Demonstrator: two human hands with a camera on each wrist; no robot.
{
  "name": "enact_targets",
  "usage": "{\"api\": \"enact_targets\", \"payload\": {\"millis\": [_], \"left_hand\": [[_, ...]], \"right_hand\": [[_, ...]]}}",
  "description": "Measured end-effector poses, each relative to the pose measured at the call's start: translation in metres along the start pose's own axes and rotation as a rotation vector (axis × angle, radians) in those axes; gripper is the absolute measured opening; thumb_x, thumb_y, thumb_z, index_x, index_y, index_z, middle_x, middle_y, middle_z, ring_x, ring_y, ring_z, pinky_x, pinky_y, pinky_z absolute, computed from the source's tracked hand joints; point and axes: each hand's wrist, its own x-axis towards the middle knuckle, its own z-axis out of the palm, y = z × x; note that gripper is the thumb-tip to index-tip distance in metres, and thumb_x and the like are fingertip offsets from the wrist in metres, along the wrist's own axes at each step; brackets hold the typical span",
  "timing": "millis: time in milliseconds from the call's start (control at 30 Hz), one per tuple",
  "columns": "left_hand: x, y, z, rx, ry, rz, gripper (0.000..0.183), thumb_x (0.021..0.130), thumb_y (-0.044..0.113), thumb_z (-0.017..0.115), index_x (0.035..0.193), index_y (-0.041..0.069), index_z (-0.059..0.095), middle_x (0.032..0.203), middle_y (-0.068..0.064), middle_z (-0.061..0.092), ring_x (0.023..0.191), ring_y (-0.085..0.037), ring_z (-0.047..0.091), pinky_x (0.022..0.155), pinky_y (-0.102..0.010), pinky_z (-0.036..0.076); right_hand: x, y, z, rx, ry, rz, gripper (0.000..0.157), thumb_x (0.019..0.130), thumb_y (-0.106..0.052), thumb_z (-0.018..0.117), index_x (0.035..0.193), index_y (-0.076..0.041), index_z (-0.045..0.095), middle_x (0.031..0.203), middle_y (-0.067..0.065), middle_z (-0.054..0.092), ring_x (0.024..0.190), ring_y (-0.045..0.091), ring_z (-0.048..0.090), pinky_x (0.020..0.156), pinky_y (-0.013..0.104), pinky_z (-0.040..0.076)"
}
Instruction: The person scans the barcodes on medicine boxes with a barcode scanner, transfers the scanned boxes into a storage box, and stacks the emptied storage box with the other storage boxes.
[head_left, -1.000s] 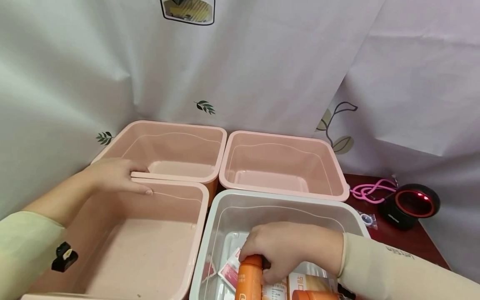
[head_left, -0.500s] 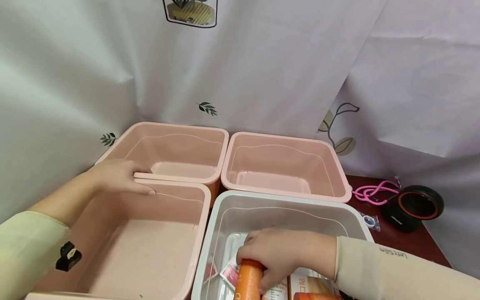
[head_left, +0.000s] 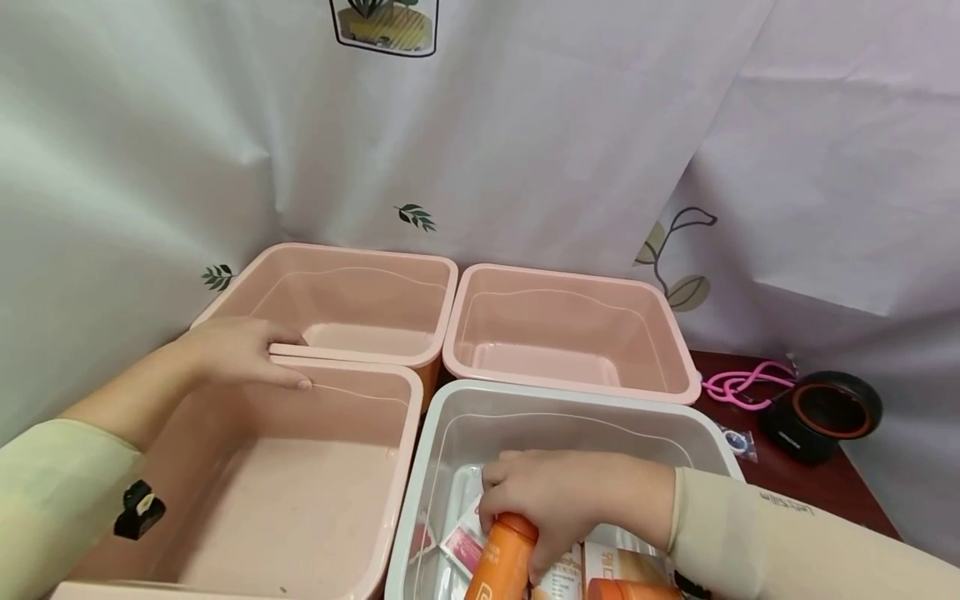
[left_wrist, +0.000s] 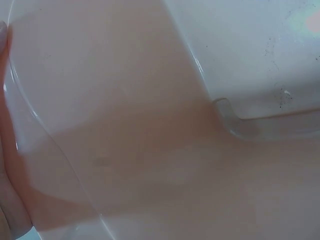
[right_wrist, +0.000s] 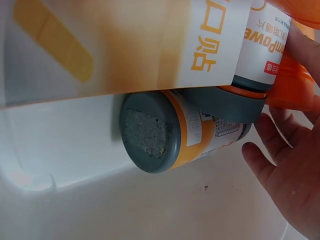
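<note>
My right hand (head_left: 543, 500) holds an orange bottle (head_left: 501, 562) near its cap, inside the grey bin (head_left: 570, 396). The bottle leans, and its lower end is cut off by the frame. Beside it lie white-labelled bottles, a box with a plaster picture (right_wrist: 125, 45) and another orange-topped item (head_left: 626, 590). In the right wrist view, a grey-bottomed bottle (right_wrist: 150, 132) lies on its side under the box. My left hand (head_left: 232, 354) grips the adjoining rims of the two left pink bins, thumb inside the near bin (head_left: 300, 483), fingers over the back bin (head_left: 375, 304).
A second back pink bin (head_left: 562, 325) adjoins the grey bin. On the dark red table (head_left: 832, 492), right of the bins, are a black round device (head_left: 817, 417), a pink cord (head_left: 742, 385) and a small plastic packet (head_left: 738, 442). A pale curtain (head_left: 525, 150) hangs behind.
The orange bottle has tilted, its cap shifting slightly to the right with my right hand. My left hand stays on the rims. The black device's red light no longer shows.
</note>
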Motion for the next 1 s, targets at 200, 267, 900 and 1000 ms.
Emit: {"api": "enact_targets", "payload": {"millis": [200, 267, 900, 1000], "left_hand": [[0.000, -0.001, 0.000, 0.010, -0.012, -0.011, 0.055, 0.083, 0.060, 0.083, 0.120, 0.020, 0.078, 0.097, 0.014, 0.072, 0.088, -0.010, 0.065, 0.082, -0.044, 0.052], [0.000, -0.001, 0.000, 0.011, -0.010, -0.011, 0.055, 0.083, 0.060, 0.083, 0.120, 0.020, 0.078, 0.098, 0.013, 0.072, 0.088, -0.010, 0.065, 0.082, -0.044, 0.052], [-0.001, -0.002, -0.002, 0.024, 0.003, -0.006, 0.054, 0.082, 0.059, 0.084, 0.120, 0.020, 0.079, 0.098, 0.011, 0.073, 0.086, -0.010, 0.064, 0.079, -0.043, 0.052], [0.000, -0.001, -0.001, 0.024, 0.001, -0.006, 0.056, 0.083, 0.060, 0.083, 0.120, 0.019, 0.079, 0.099, 0.011, 0.073, 0.088, -0.010, 0.065, 0.080, -0.044, 0.052]], "right_hand": [[-0.002, 0.006, -0.006, 0.110, -0.023, -0.024, 0.053, 0.071, -0.037, 0.103, 0.112, -0.030, 0.070, 0.103, -0.025, 0.062, 0.093, -0.004, 0.052, 0.080, 0.014, 0.044], [-0.003, 0.007, -0.011, 0.192, -0.013, -0.029, 0.052, 0.072, -0.032, 0.102, 0.112, -0.029, 0.069, 0.103, -0.024, 0.062, 0.091, -0.004, 0.054, 0.079, 0.013, 0.046], [-0.019, 0.020, -0.040, 0.634, 0.398, -0.306, 0.040, 0.098, -0.016, 0.079, 0.136, -0.018, 0.065, 0.125, -0.001, 0.064, 0.105, 0.014, 0.062, 0.087, 0.033, 0.057], [-0.024, 0.019, -0.042, 0.777, 0.438, -0.289, 0.040, 0.098, -0.006, 0.076, 0.136, -0.016, 0.064, 0.127, 0.004, 0.060, 0.105, 0.021, 0.063, 0.086, 0.036, 0.058]]}}
